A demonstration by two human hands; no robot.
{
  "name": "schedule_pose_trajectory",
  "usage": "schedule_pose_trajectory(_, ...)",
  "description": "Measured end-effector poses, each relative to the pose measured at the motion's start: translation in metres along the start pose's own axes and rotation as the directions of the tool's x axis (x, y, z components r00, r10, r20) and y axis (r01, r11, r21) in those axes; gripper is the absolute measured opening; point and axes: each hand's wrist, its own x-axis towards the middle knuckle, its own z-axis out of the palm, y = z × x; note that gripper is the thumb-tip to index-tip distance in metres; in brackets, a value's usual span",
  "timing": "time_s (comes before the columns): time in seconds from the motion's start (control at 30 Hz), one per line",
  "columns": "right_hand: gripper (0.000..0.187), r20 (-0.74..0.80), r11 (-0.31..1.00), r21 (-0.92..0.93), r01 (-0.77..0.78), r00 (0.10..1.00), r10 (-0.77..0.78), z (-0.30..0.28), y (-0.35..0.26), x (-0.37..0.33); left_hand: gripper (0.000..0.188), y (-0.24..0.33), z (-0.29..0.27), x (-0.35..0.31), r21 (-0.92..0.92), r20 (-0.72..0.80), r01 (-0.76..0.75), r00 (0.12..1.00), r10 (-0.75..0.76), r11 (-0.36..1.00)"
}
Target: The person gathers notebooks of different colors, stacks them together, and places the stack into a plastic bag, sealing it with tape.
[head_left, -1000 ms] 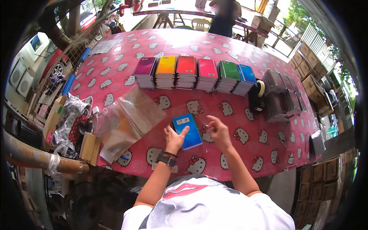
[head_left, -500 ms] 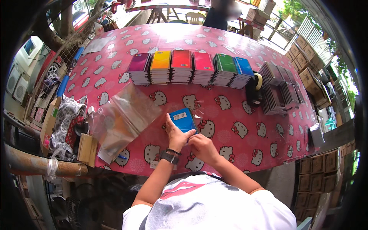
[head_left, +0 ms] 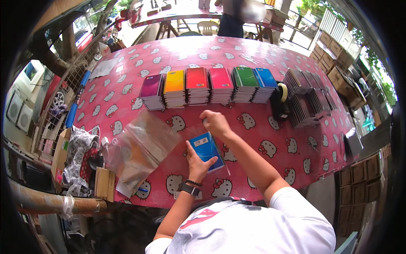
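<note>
A small blue notebook (head_left: 206, 149) with a white label lies tilted on the table, inside a clear plastic bag (head_left: 224, 160) whose edge shows along its right side. My left hand (head_left: 198, 163) grips the notebook from its left edge, thumb across the front cover. Beyond the notebook's far end, my right hand (head_left: 215, 123) is closed, fingers pinched at the far end of the clear plastic; the fingertips are partly hidden. To the left lie large, loose clear plastic bags (head_left: 148, 139).
Stacks of spiral notebooks in several colours, such as the red stack (head_left: 197, 80), line the far middle. Beside them stand a black tape dispenser (head_left: 279, 106) and wrapped stacks (head_left: 302, 110). A wooden block (head_left: 105, 184) and blue pen (head_left: 143, 190) lie left. A person (head_left: 231, 21) stands beyond.
My right hand has moved from the notebook's near right corner to beyond its far end. The left hand keeps its hold on the notebook. The whole view has shifted slightly.
</note>
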Motion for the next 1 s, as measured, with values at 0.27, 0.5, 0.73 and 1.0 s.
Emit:
schedule_pose_trajectory(0.27,0.037,-0.247,0.886,0.462,-0.033,0.955,0.164,0.001,0.037,-0.045,0.118,-0.002,0.007,-0.002,-0.079,-0.097,-0.011,0.995,0.004,0.997)
schedule_pose_trajectory(0.5,0.06,0.025,0.898,0.4,-0.184,0.981,0.19,0.024,0.02,-0.132,0.105,-0.013,-0.023,0.007,-0.212,0.065,-0.06,0.995,0.075,0.975)
schedule_pose_trajectory(0.73,0.095,0.066,0.991,0.064,-0.116,0.992,0.111,0.022,0.0,-0.122,0.104,0.002,-0.022,0.007,-0.312,0.112,0.149,0.987,-0.119,0.939)
schedule_pose_trajectory(1.0,0.086,0.288,0.538,0.777,-0.328,0.944,0.16,0.006,0.009,-0.098,0.095,-0.037,-0.026,0.013,-0.266,0.211,-0.057,0.971,0.116,0.962)
